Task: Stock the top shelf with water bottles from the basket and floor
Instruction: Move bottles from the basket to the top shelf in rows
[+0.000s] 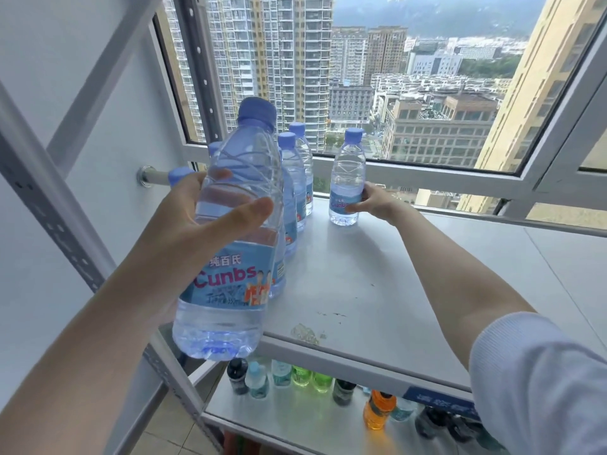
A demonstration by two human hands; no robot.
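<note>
My left hand (184, 224) grips a clear water bottle (230, 251) with a blue cap and a blue "Cunbs" label, held upright in the air at the front left corner of the top shelf (361, 290). Far back on the shelf, my right hand (374, 200) holds a second water bottle (347, 178) by its label, standing upright near the window. A row of several blue-capped water bottles (295, 178) stands along the shelf's left side, partly hidden behind the held bottle.
The window frame (427, 172) runs just behind the shelf. A grey perforated upright (59, 224) stands at the left. On the lower shelf (295, 418) stand several small drink bottles, green (312, 379), dark and orange (377, 408).
</note>
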